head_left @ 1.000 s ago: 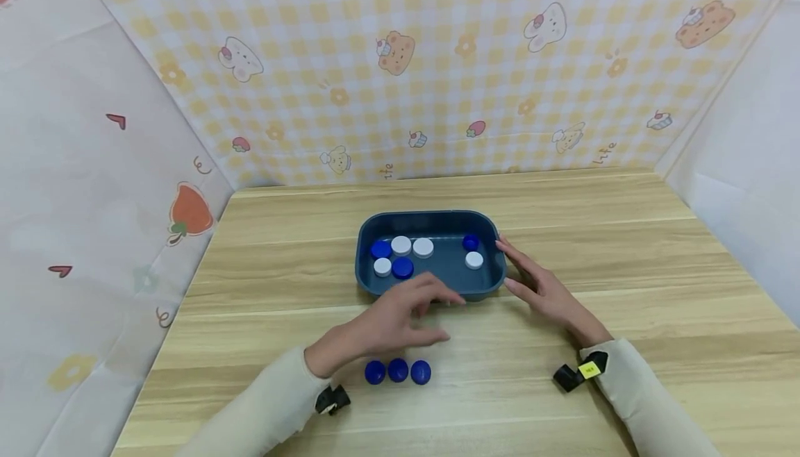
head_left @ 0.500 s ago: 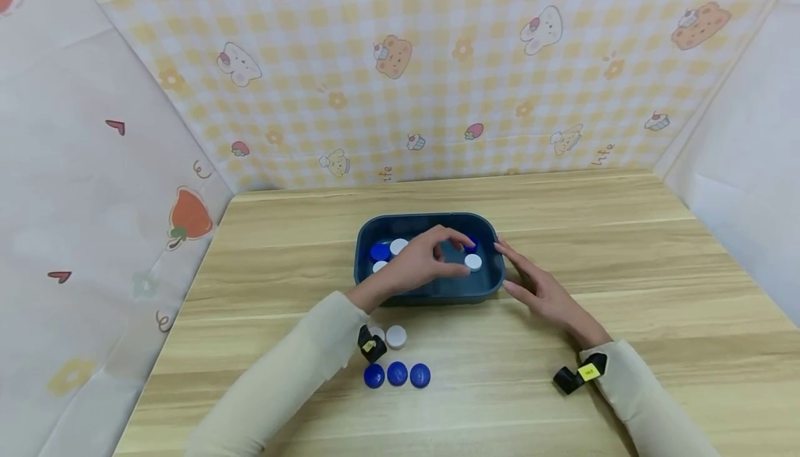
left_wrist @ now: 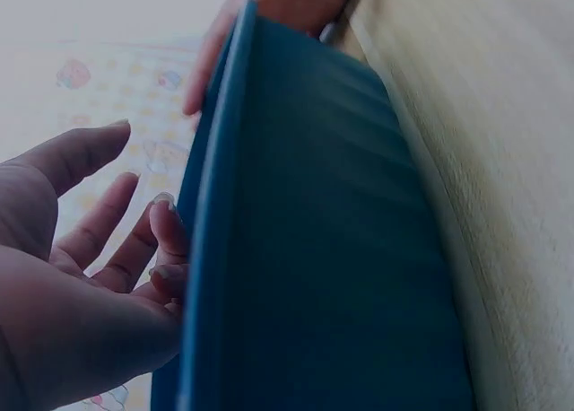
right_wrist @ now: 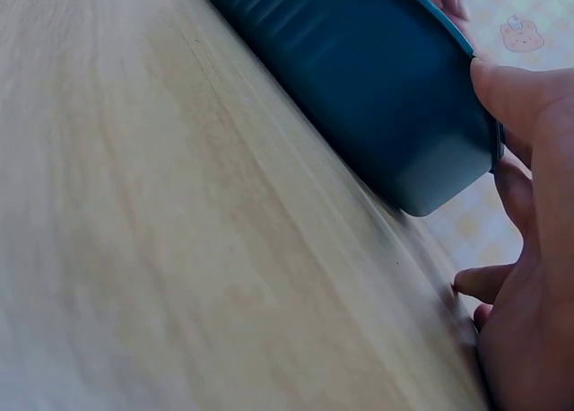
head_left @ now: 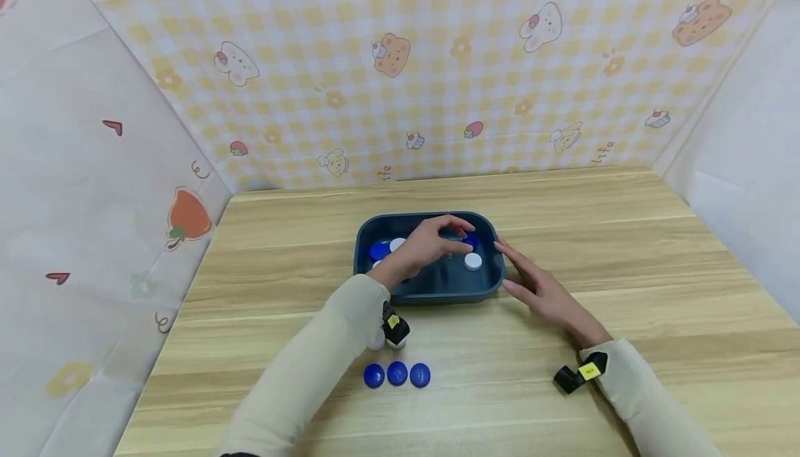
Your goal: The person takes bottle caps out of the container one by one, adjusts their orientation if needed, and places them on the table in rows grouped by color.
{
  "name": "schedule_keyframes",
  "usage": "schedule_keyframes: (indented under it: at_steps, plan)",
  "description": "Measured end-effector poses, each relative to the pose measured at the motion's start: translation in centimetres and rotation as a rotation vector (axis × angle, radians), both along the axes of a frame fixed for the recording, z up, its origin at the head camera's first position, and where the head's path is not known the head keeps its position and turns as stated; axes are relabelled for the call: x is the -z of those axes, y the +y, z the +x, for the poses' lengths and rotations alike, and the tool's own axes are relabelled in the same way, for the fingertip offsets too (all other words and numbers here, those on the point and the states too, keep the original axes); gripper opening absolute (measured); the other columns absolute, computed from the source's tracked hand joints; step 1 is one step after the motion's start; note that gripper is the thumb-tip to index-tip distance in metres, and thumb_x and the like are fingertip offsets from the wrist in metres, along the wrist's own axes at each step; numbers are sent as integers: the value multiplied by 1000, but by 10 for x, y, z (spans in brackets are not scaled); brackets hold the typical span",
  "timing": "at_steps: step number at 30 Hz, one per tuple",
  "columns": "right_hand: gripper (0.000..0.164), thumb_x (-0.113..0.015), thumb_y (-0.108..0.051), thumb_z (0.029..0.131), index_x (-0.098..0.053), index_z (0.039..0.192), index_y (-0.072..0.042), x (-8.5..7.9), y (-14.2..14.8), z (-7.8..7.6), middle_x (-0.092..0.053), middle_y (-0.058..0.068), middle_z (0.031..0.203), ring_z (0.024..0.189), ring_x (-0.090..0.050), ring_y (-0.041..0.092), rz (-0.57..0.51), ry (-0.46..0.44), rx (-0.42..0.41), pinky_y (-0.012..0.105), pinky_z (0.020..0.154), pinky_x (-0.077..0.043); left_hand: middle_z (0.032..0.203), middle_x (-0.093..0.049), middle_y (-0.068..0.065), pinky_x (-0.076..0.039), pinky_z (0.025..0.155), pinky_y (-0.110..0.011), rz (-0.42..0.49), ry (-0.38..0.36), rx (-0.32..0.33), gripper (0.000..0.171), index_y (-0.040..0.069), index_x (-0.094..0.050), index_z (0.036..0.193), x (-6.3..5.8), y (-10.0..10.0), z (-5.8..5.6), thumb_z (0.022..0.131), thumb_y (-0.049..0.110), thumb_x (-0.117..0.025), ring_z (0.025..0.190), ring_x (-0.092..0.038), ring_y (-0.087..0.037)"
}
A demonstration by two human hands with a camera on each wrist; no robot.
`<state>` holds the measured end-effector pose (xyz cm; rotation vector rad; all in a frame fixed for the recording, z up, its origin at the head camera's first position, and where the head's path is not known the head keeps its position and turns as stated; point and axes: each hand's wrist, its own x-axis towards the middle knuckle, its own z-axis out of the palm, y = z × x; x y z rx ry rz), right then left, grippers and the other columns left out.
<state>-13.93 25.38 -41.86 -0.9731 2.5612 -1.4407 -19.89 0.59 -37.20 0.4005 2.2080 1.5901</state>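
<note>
My left hand (head_left: pixel 425 243) reaches over the dark blue tray (head_left: pixel 446 299), thumb and forefinger apart around a small blue bottle cap (head_left: pixel 471 240). A white cap (head_left: pixel 473 261) lies just in front of that one. In the left wrist view the thumb and fingertips are spread, with nothing between them. My right hand (head_left: pixel 545 297) touches the tray's right end with its thumb and extended fingers. Toward the tray's left side lie a larger blue cap (head_left: pixel 378 251) and a white cap (head_left: pixel 396 244); my left hand and forearm cover others.
On the table (head_left: pixel 594 235), several blue caps (head_left: pixel 396 374) form a row in front of the tray. Behind them are two white caps (head_left: pixel 376 339), partly hidden by the left sleeve and wrist camera (head_left: pixel 396 327). A patterned cloth (head_left: pixel 462 82) hangs at the back.
My left hand has moved from in front of the tray to over it, reaching right to the small blue cap. Two white caps behind the blue row came into view. My right hand stays put.
</note>
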Motion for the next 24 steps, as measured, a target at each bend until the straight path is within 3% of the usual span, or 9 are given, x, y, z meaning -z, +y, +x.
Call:
schedule_keyframes:
  at_steps: [6,13,18,24]
  plan:
    - [59,-50,3,96,-26,149,-1,1,1,-1,-18,19,155,143,-15,22,-35,-21,-13,16,108,-15,120,-55,-10,-48,88,-42,-7,-29,3,33,11,-63,120,8,4,-10,87,4,-68,97,-54,-21]
    - [61,-49,-3,98,-26,152,-19,32,10,-13,-15,-1,158,144,-13,17,-85,-57,-6,17,108,-15,119,-56,-11,-49,83,-37,-83,-21,44,35,7,-62,121,15,12,-11,87,1,-67,91,-55,-21]
    - [59,-47,0,98,-26,152,-15,28,6,-11,-15,4,158,143,-13,19,-86,-74,-2,17,108,-16,117,-56,-5,-46,80,-31,-149,-7,57,35,9,-63,119,24,16,-13,86,2,-69,99,-51,-21]
    - [57,-47,2,97,-26,150,-4,8,-1,-2,-15,16,156,143,-15,27,-99,-83,-14,17,107,-18,116,-57,-1,-41,91,-35,-154,25,96,37,12,-65,118,30,17,-16,84,0,-71,109,-48,-24]
